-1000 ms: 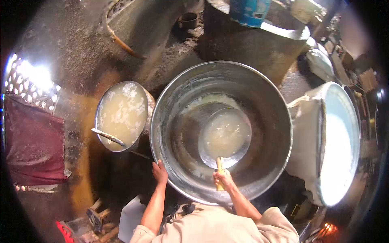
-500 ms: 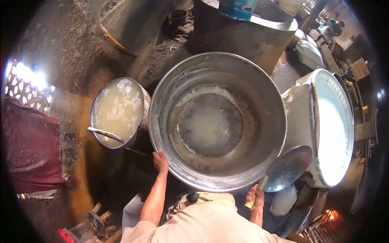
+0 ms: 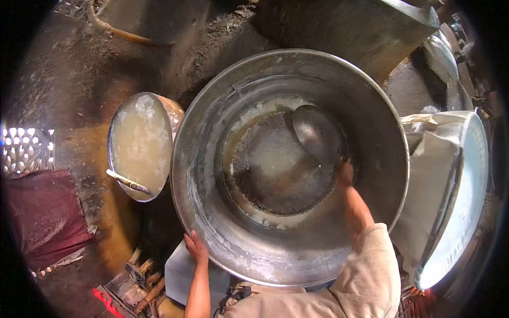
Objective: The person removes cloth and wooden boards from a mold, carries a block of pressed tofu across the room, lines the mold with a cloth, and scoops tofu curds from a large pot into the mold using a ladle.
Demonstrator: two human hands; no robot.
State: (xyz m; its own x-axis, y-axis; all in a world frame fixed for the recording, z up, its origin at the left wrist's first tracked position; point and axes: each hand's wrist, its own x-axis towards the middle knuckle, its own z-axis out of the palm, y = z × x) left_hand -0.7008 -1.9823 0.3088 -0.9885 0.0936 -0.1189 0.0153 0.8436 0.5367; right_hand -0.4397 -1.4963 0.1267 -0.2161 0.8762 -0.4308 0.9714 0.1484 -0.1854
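Note:
A wide metal vat (image 3: 254,262) stands in front of me, with a dark round bottom and cloudy wet residue in the middle. At its near-left edge my left hand (image 3: 196,246) is closed on the rim. Deep inside the vat, toward the right, my right hand (image 3: 344,174) is closed round the handle of a large round metal scoop (image 3: 315,132). The scoop's shallow bowl is tilted above the vat bottom. My fingers hide most of its handle.
Left of the vat is a bucket (image 3: 140,153) of cloudy liquid, with a stick-like handle (image 3: 127,181) across it. To the right stands a big cloth-draped tub (image 3: 461,212) with a pale interior. A maroon cloth (image 3: 47,212) hangs at far left.
My right hand has carried the scoop from outside the vat's right edge over the rim and down into it. My left hand stays on the rim. The view has shifted closer.

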